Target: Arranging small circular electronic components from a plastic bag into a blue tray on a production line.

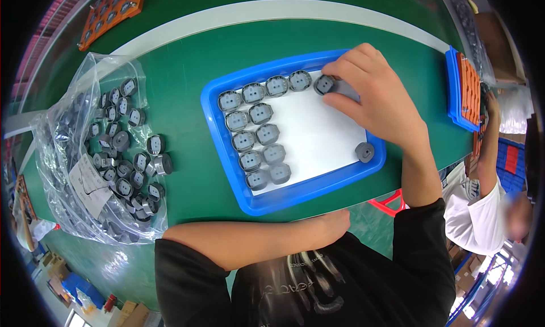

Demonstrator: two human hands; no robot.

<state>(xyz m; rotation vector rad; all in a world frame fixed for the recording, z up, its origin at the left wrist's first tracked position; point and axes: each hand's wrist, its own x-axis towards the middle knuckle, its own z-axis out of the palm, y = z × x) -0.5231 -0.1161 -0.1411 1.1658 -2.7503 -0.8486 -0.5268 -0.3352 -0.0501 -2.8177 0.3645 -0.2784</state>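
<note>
My right hand [372,94] reaches over the top right of a blue tray [213,125], thumb and fingers closed around a dark grey round plastic connector [325,85]. Part of that connector is hidden by the fingers. In the tray, on a white sheet [323,139], similar grey connectors stand in a row along the far side and two columns on the left. A lone round grey piece [365,152] sits in the near right corner, turned differently. My left hand [332,226] lies at the table's near edge, across my body; its fingers are hidden.
Left of the tray, an open clear plastic bag [62,156] spills many grey connectors [122,142] onto the green table [184,185]. An orange rack [110,11] lies far left; orange racks on blue trays [462,94] stand right. Another person [474,213] is at the right.
</note>
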